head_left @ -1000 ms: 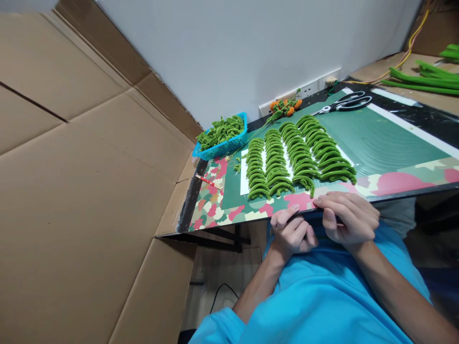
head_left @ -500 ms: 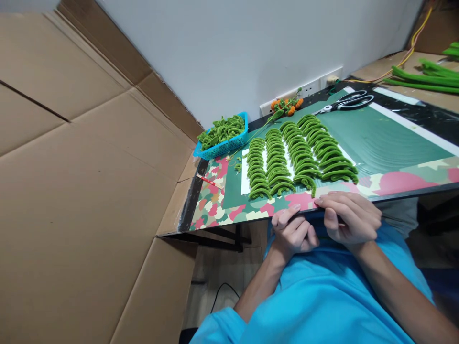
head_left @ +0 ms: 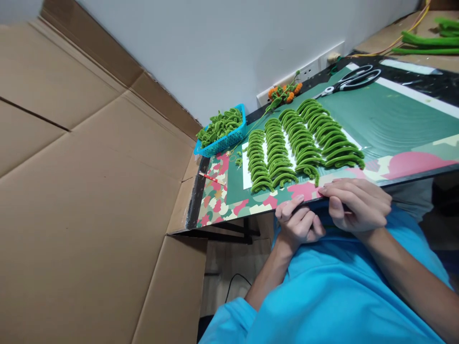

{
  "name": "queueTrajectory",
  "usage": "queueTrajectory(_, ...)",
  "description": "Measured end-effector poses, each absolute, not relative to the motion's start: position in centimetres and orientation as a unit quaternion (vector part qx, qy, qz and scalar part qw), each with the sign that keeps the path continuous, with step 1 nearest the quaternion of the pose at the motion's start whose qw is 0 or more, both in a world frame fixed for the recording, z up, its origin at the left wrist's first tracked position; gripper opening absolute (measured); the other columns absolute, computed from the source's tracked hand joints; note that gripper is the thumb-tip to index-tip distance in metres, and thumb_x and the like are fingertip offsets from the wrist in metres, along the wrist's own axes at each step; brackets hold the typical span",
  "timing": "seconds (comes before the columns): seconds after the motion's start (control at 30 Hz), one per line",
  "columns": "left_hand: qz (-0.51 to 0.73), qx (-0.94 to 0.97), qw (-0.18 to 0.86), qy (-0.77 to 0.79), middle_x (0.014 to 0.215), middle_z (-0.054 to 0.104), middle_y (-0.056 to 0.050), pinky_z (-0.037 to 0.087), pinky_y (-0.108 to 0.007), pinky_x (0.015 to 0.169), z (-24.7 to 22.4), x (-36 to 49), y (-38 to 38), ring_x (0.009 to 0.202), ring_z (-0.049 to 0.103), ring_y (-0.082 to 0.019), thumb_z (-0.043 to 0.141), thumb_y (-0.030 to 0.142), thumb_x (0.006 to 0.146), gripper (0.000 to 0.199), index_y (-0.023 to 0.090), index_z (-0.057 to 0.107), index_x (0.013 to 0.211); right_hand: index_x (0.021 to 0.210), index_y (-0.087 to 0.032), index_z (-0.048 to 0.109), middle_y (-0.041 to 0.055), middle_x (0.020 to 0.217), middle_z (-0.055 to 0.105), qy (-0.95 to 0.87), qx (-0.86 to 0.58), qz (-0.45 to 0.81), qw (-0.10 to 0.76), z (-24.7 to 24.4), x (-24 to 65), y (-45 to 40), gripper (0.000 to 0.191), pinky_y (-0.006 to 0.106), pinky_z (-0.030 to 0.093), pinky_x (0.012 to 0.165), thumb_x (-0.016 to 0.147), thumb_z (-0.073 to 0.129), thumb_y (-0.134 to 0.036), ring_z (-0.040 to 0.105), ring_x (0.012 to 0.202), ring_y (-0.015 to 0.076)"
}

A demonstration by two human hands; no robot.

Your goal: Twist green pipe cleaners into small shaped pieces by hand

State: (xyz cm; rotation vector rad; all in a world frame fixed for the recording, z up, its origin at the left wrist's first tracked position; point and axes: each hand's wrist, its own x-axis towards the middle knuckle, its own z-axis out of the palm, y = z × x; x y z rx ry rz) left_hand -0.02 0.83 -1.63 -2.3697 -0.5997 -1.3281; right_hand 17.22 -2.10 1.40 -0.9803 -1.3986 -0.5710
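Rests the left hand [head_left: 299,222] at the table edge [head_left: 247,206], on the near side of the white sheet [head_left: 246,172], with fingers curled inward; cannot tell of anything inside. Rests the right hand [head_left: 358,203] at the same edge, near the sheet's right half, with fingers bent close to the thumb; cannot tell of anything pinched. Has curved green pieces [head_left: 303,145] laid in four columns on the sheet. Has also a blue basket [head_left: 225,143] of more pieces, left of and beyond the sheet, an orange-and-green sprig [head_left: 287,91] just beyond it, and scissors [head_left: 346,86] past its far right corner.
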Motion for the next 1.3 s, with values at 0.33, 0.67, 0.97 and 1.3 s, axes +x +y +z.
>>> queueTrajectory(0.33,-0.452,-0.851,0.167,-0.208,0.063,0.07,0.001,0.043,-0.041,0.101,-1.3,-0.4,0.8,0.111,0.07,-0.024,0.072,0.026,0.081,0.016,0.026,0.064,0.067,0.102,-0.02,0.071,0.0026,0.078,0.077,-0.61,-0.421,-0.247,0.624,1.5,17.0,-2.0,0.015,0.031,0.061,0.073,0.093,0.062,-0.012,0.075,0.074,0.0191)
queueTrajectory(0.67,-0.478,-0.843,0.148,-0.199,0.064,0.07,0.001,0.04,-0.042,0.1,-1.7,-0.2,0.9,0.112,0.07,-0.025,0.069,0.021,0.075,0.011,0.026,0.06,0.069,0.1,-0.023,0.07,0.0005,0.076,0.077,-0.608,-0.428,-0.252,0.62,1.5,17.1,-2.1,0.015,0.031,0.062,0.072,0.093,0.06,-0.014,0.075,0.071,0.018)
queueTrajectory(0.97,-0.473,-0.843,0.155,-0.202,0.06,0.067,0.001,0.041,-0.041,0.099,-1.2,0.0,0.8,0.111,0.068,-0.024,0.067,0.021,0.078,0.016,0.026,0.06,0.064,0.103,-0.024,0.071,-0.0005,0.078,0.078,-0.609,-0.427,-0.244,0.623,1.5,17.1,-2.1,0.018,0.031,0.063,0.075,0.092,0.061,-0.014,0.075,0.071,0.0181)
queueTrajectory(1.3,-0.466,-0.843,0.165,-0.212,0.06,0.067,0.0,0.041,-0.042,0.1,-1.7,-0.2,0.8,0.108,0.07,-0.026,0.067,0.024,0.077,0.013,0.027,0.061,0.066,0.103,-0.025,0.071,-0.0005,0.077,0.077,-0.608,-0.431,-0.245,0.62,1.5,17.1,-2.1,0.017,0.031,0.062,0.074,0.093,0.061,-0.015,0.075,0.073,0.018)
